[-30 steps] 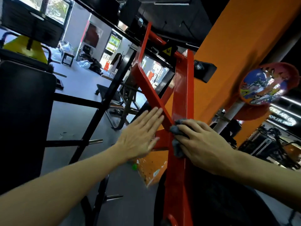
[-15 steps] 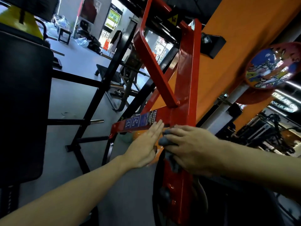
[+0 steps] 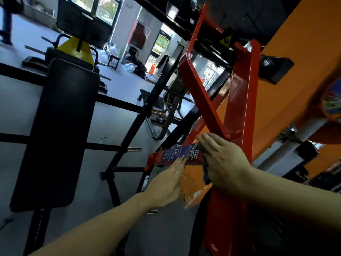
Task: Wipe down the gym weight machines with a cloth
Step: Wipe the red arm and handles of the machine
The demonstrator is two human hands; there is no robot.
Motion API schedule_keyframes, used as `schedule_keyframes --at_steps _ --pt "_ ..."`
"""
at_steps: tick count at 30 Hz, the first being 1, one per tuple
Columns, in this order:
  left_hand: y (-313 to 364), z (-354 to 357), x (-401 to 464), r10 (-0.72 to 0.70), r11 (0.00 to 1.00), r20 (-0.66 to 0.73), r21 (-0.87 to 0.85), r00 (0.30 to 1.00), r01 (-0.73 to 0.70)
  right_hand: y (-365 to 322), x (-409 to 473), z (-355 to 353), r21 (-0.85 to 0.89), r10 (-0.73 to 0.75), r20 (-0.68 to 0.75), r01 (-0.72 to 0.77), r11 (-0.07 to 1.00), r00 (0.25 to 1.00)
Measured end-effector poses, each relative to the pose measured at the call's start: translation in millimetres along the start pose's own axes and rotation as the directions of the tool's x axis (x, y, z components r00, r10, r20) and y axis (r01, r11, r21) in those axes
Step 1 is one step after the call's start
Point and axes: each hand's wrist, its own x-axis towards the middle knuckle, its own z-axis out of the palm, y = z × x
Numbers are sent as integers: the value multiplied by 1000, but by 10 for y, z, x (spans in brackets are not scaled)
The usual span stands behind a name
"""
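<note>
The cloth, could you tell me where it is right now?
Right of centre in the head view, the grey cloth sits under the right hand, pressed on the red bar beside its blue label.

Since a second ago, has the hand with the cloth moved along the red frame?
Yes. The right hand with the cloth slid from the red upright leftward onto the crossbar.

right hand (image 3: 224, 159) with grey cloth (image 3: 206, 169) on red machine bar (image 3: 177, 156), left hand (image 3: 166, 183) beside
</note>
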Motion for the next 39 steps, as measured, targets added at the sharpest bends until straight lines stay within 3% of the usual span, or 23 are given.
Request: schedule_keyframes --at_steps 1,3,6,12,21,36,39 --pt "-50 6 9 -25 1000 3 6 1000 25 -22 91 9 -102 -52 28 55 993 998" --pt "-89 26 38 -58 998 9 11 998 58 -39 185 -79 -241 -123 225 177 954 967" --pt "-96 87 110 -102 994 3 -39 995 102 -61 345 7 -323 -142 255 223 920 956" --pt "-204 239 345 -157 981 31 -109 987 159 -69 471 -57 -177 -102 443 198 964 891" --pt "-550 440 674 -161 980 21 -114 987 163 -281 815 45 -114 -47 606 145 983 794" --pt "-1121 225 680 120 967 185 -244 975 -72 -738 1459 495 -30 -75 652 125 992 754" --pt "-1220 206 709 103 971 189 -230 977 -57 -858 1639 569 10 -91 648 111 994 756"
